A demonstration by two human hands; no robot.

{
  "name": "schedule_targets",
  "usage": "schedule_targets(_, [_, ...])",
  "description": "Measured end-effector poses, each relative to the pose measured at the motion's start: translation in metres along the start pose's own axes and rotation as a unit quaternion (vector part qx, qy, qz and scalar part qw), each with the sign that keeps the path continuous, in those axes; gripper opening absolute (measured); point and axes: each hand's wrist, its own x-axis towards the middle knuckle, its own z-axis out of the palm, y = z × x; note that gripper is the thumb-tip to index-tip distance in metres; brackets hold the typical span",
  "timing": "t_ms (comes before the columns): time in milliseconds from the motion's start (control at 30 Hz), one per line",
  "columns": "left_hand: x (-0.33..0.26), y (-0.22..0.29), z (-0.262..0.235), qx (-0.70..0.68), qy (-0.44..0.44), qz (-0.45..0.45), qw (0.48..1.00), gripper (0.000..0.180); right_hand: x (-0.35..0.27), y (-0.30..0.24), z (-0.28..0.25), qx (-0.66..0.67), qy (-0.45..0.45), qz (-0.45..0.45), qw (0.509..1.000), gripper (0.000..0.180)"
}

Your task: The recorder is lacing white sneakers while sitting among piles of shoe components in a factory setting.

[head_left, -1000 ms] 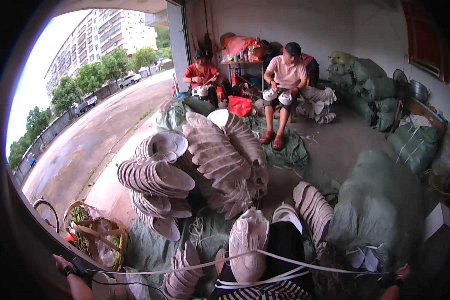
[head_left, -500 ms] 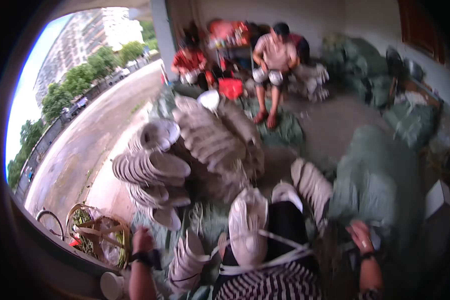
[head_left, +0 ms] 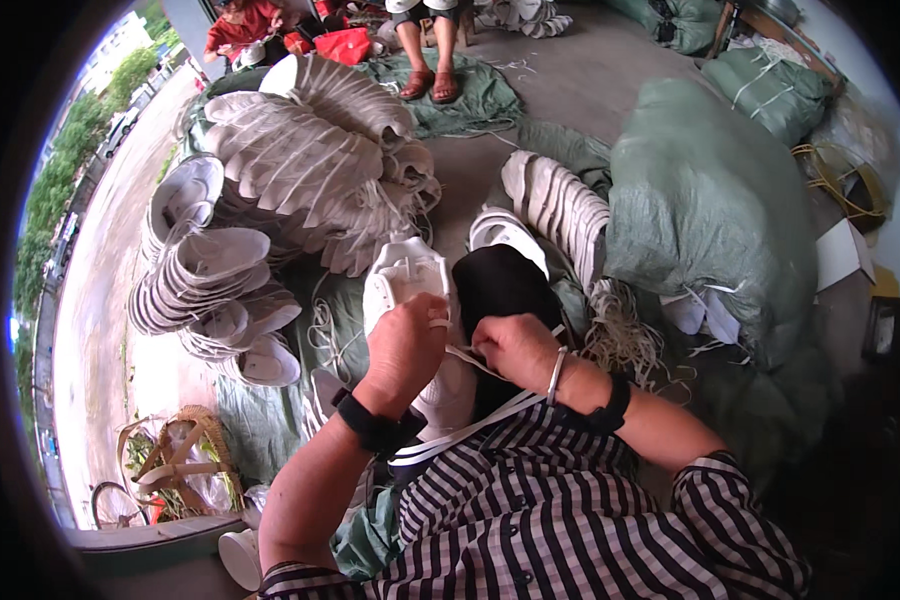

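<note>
At the centre of the frame, against the person's lap, one white shoe upper (head_left: pixel 410 278) stands with its toe towards the lower edge. The left hand (head_left: pixel 407 345) lies over its side, with fingers folded closed; the right hand (head_left: pixel 520 350) is just beside, also with closed fingers. Each grip has hold of one white lace (head_left: pixel 467 357), pulled between them, but the fingertips are partly hidden.

I judge that the upper is light, rather soft at the opening and stiffer at toe and heel, so it can be dented by hard pressing; the heel edge or the sides seem good places to take hold. The lace looks thin, limp and perhaps slippery, better pinched near the upper.

By count: one loose upper (head_left: pixel 507 235) beyond the dark trouser knee (head_left: pixel 505 285); one nested row of uppers (head_left: pixel 555 205) right of it; larger stacks (head_left: pixel 295 140) at upper left, too overlapped for counting; one lace bundle (head_left: pixel 625 335) right of centre; one big green sack (head_left: pixel 710 190) at right; one wicker basket (head_left: pixel 185 455) at lower left
</note>
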Motion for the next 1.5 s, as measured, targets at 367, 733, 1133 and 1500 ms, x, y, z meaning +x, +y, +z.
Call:
schedule_targets(367, [0.011,-0.004,-0.013,0.096,-0.234,0.052,0.966,0.019,-0.012,-0.019,0.009,-0.019,0.059,0.049,0.997,0.009])
schedule_targets(733, [0.02,-0.007,-0.015,0.042,-0.201,0.016,0.979,0.022,0.012,-0.022,-0.001,0.25,-0.121,0.245,0.929,0.008])
schedule_targets(1133, [0.007,-0.033,0.022,0.035,-0.165,0.05,0.984,0.022,-0.005,-0.007,0.004,0.21,-0.106,0.265,0.935,0.011])
schedule_targets(1500, [0.003,-0.024,0.007,-0.004,-0.138,0.058,0.989,0.031,0.004,-0.02,0.0,0.168,-0.132,0.177,0.961,0.017])
